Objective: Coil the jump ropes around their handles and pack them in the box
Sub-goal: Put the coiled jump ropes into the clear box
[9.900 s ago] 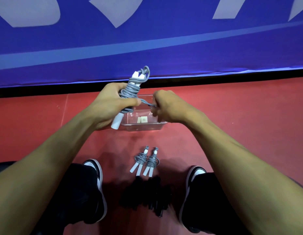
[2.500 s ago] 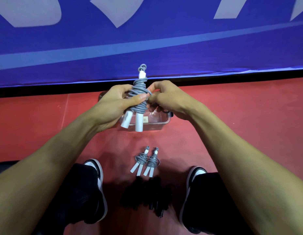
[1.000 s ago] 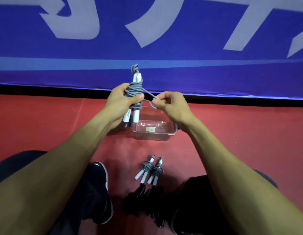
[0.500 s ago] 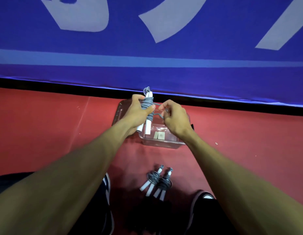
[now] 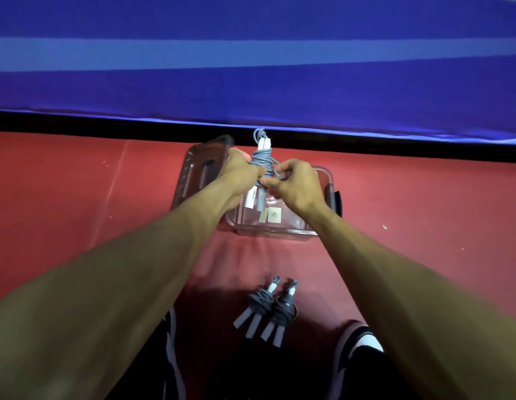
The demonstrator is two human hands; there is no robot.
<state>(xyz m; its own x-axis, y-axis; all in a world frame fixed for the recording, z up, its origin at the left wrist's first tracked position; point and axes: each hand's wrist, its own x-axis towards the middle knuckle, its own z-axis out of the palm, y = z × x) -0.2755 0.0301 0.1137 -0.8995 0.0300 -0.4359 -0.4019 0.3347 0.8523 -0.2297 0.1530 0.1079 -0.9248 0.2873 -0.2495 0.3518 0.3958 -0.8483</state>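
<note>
A blue banner (image 5: 251, 67) with a paler blue stripe fills the upper part of the view, with a black band along its lower edge. Below it lies the red floor (image 5: 63, 197).

A clear plastic rectangular box (image 5: 323, 180) sits on the floor near the banner, open, with two small pale labels visible through its base. A clear plastic lid (image 5: 199, 166) lies flat just beside the box on its left side, partly covered by the left forearm.

The left hand (image 5: 239, 171) grips a grey jump rope with white handles (image 5: 262, 160), fingers curled round the coiled middle. The bundle is held roughly upright above the box's near-left part. The two white handles lie side by side; their lower ends hang over the box interior and their upper ends, with a small grey loop, rise above the fist. Grey cord is wound in several turns around the handles' mid-section.

The right hand (image 5: 294, 183) is closed, pinching a loose loop of the same cord just beside the coil.

Two further coiled grey jump ropes (image 5: 268, 307), wound likewise round white handles, lie side by side on the floor, well apart from the box. Black-and-white shoes (image 5: 363, 345) show at the lower edge.
</note>
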